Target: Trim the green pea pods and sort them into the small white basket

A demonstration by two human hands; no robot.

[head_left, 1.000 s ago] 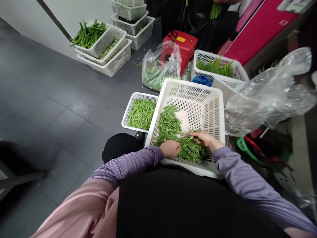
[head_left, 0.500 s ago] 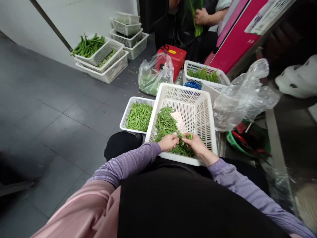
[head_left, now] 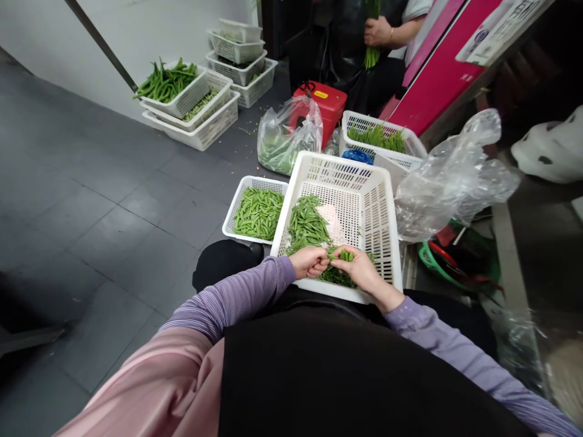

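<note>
A large white basket stands before me, its near edge at my lap. In its left half lies a heap of green pods, with darker green trimmings near the front. My left hand is closed, its fingertips pinched on a small green pod at the fingers of my right hand. My right hand is closed around several green pods, which stick up between its fingers. Both hands meet above the front of the basket. To the left is a smaller white basket full of green pods.
Stacked white baskets with green vegetables stand at the back left. Beyond the large basket are a plastic bag, a red container and another basket. A person's hand holds green stalks. Clear plastic lies right.
The view has shifted slightly. My fingertips have come together, and the pods in my right hand show more clearly. The other person's hand and the stalks have moved a little.
</note>
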